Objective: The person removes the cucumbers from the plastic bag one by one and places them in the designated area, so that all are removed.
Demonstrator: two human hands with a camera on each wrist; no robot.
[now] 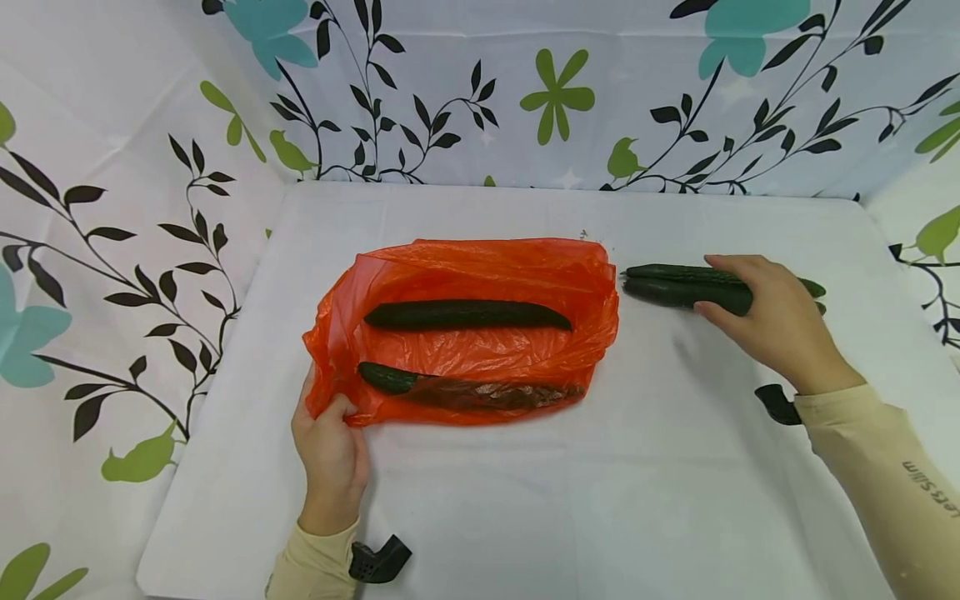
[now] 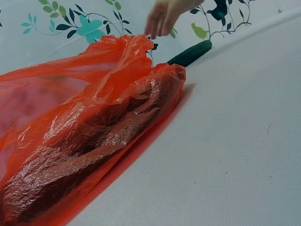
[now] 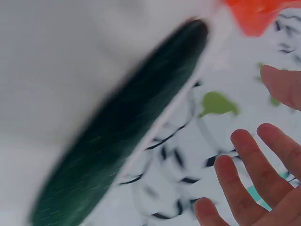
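My left hand [image 1: 330,462] grips the near left edge of an orange-red plastic bag [image 1: 480,271], its thumb on top of the film. One dark green cucumber [image 1: 468,315] lies across the middle of the bag. Along the near side is another cucumber [image 1: 386,377], its left end bare and the rest beneath the translucent film. To the bag's right, two cucumbers [image 1: 667,292] lie side by side on the table. Above them hovers my right hand [image 1: 783,325]; in the right wrist view its spread fingers [image 3: 240,188] stand apart from a cucumber [image 3: 127,122].
A white cloth covers the table [image 1: 600,500]. Behind and to the sides hang white curtains [image 1: 450,50] printed with leaves, birds and flowers. Black wrist mounts [image 1: 380,558] are strapped at both cuffs. Tiny specks lie behind the bag.
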